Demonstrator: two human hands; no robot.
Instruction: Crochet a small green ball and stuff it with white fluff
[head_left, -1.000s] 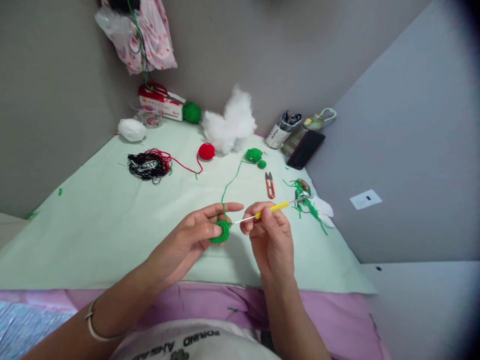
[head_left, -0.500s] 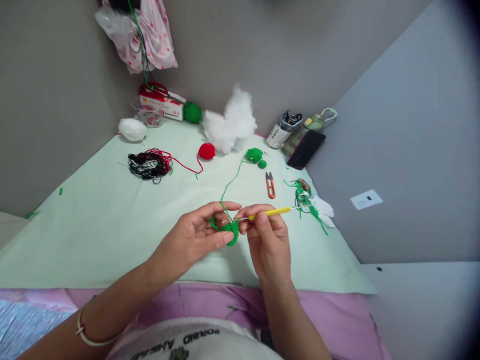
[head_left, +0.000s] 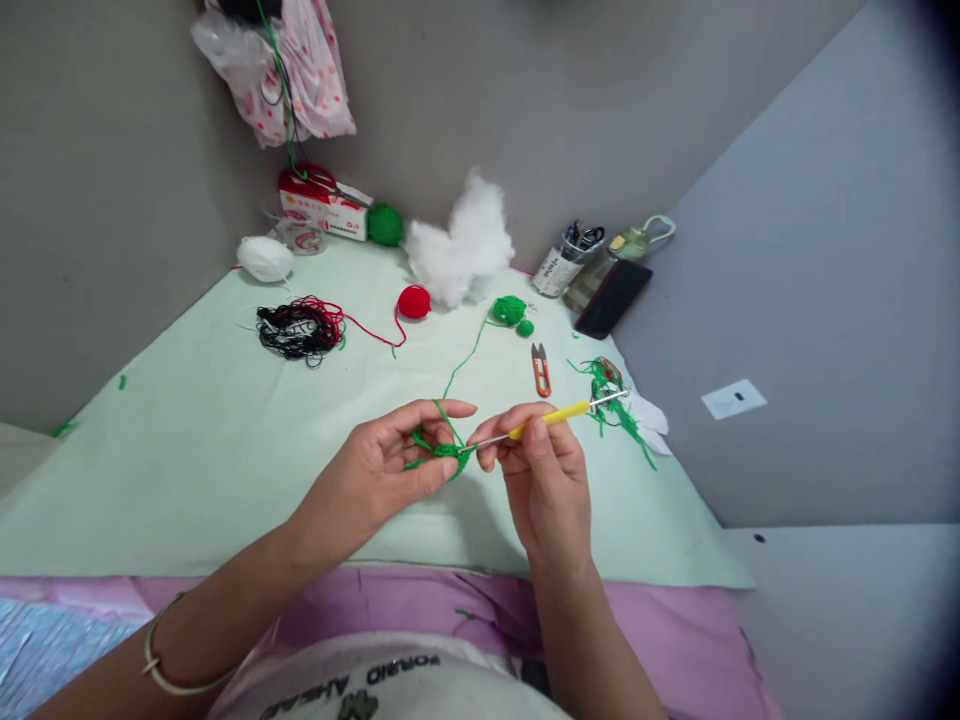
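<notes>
Between thumb and fingers, my left hand (head_left: 390,460) pinches a small green crochet piece (head_left: 454,460). Green yarn (head_left: 459,372) passes over the raised left index finger and leads back to a small green ball of yarn (head_left: 508,310). A crochet hook (head_left: 551,417) with a yellow handle lies in the grip of my right hand (head_left: 544,475), held like a pen. Its metal tip points left and meets the upper edge of the green piece. The fingers hide part of the crochet piece.
Orange thread snips (head_left: 541,372) and green yarn scraps (head_left: 606,385) lie to the right. Farther back are white stuffing (head_left: 461,245), a red yarn ball (head_left: 414,302), black yarn (head_left: 289,335), a pen cup (head_left: 556,270) and a phone (head_left: 613,298).
The green piece has tilted, so less of its face shows. My right hand and the hook have shifted slightly right, with the hook's tip drawn back to the right.
</notes>
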